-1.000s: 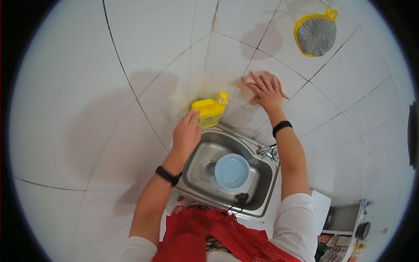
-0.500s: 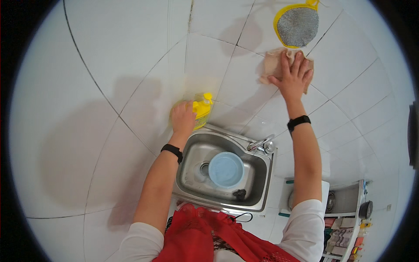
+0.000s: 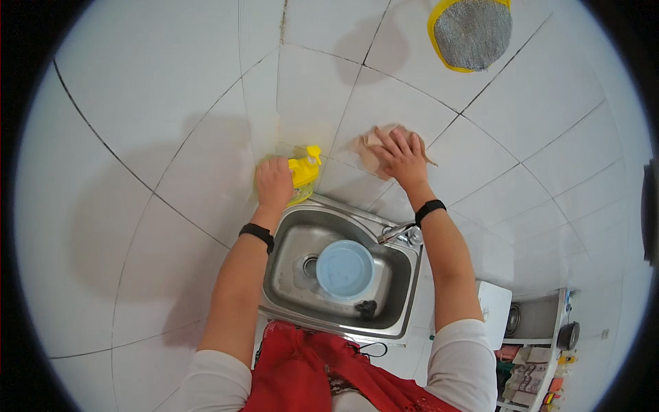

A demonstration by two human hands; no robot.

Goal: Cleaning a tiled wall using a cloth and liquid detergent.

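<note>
My right hand [image 3: 403, 161] lies with fingers spread over a beige cloth [image 3: 373, 160], pressing it flat against the white tiled wall [image 3: 412, 96]. At the wall's corner, my left hand [image 3: 274, 183] is closed at the side of a yellow pump bottle [image 3: 303, 175], its fingers curled around the handle side; the fingertips are partly hidden. The bottle stands upright behind the left rim of the steel sink [image 3: 288, 233]. In the sink sits a light blue basin [image 3: 345, 269], beside the drain [image 3: 310, 265].
A silver faucet [image 3: 398, 233] stands at the sink's back right, below my right wrist. A dark scrap [image 3: 366, 309] lies in the sink. A grey scrubbing pad with yellow edging [image 3: 473, 34] hangs on the wall above. Shelves with folded cloths [image 3: 532, 374] stand at the lower right.
My right hand has slid the cloth down and left along the tiles, away from the hanging pad. My left hand stays at the bottle; the whole view has shifted slightly.
</note>
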